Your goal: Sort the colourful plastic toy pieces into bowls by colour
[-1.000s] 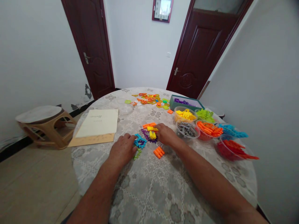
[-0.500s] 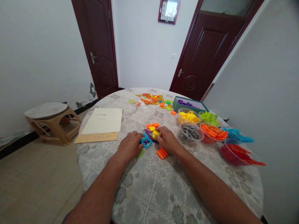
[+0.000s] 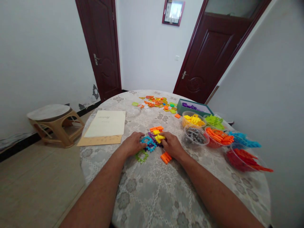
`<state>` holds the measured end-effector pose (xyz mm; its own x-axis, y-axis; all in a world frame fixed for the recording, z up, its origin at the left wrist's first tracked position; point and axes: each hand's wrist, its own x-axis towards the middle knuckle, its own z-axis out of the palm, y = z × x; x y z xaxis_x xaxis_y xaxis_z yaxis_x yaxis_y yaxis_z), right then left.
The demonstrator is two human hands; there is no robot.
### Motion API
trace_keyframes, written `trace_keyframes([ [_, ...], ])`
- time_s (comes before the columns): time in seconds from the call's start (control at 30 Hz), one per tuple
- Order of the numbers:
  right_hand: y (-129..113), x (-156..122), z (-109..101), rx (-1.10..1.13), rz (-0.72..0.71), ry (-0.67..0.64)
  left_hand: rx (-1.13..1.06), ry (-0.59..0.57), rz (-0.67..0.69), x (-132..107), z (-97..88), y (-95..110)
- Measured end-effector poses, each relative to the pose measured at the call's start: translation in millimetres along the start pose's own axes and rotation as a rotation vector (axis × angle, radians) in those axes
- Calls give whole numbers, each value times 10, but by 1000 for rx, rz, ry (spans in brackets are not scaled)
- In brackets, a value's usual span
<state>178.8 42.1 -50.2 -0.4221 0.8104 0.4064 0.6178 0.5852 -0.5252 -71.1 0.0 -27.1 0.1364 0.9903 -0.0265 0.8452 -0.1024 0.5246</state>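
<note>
A flat cluster of plastic building pieces lies on the table in front of me. My left hand [image 3: 134, 144] is closed at the left edge of a blue toothed piece [image 3: 149, 144], fingertips on it. Just below sits a lime green toothed piece [image 3: 142, 156]. My right hand [image 3: 172, 144] pinches a yellow building piece [image 3: 159, 138] above purple pieces [image 3: 152, 135], which it partly hides. Beyond it are another yellow piece [image 3: 156, 132] and a row of orange pieces [image 3: 156, 128]. More orange pieces [image 3: 165, 157] lie below my right hand.
To the right stand clear bowls of yellow [image 3: 194, 120], grey [image 3: 196, 135], orange [image 3: 218, 136] and red pieces [image 3: 244, 158], with blue [image 3: 244, 139] and green ones [image 3: 214, 121] behind. A green box [image 3: 194, 107] holds purple pieces. Paper sheets [image 3: 106, 123] lie left; mixed pieces [image 3: 156, 103] lie far back.
My left hand has shifted a little left, uncovering more of the blue and lime green pieces. The yellow piece in my right hand has turned and now points sideways.
</note>
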Motion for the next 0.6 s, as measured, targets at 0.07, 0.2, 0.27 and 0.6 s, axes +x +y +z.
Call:
trace_keyframes([
  [0.07, 1, -3, -1, 49, 32, 36, 49, 31, 10, -45, 12, 59],
  [0.2, -44, 5, -49, 98, 65, 81, 207, 44, 72, -183, 31, 200],
  [0.27, -91, 17, -93, 113, 67, 88, 253, 44, 95, -232, 34, 233],
  [0.6, -9, 346, -870, 8, 166, 266, 346, 8, 112, -305, 25, 278],
])
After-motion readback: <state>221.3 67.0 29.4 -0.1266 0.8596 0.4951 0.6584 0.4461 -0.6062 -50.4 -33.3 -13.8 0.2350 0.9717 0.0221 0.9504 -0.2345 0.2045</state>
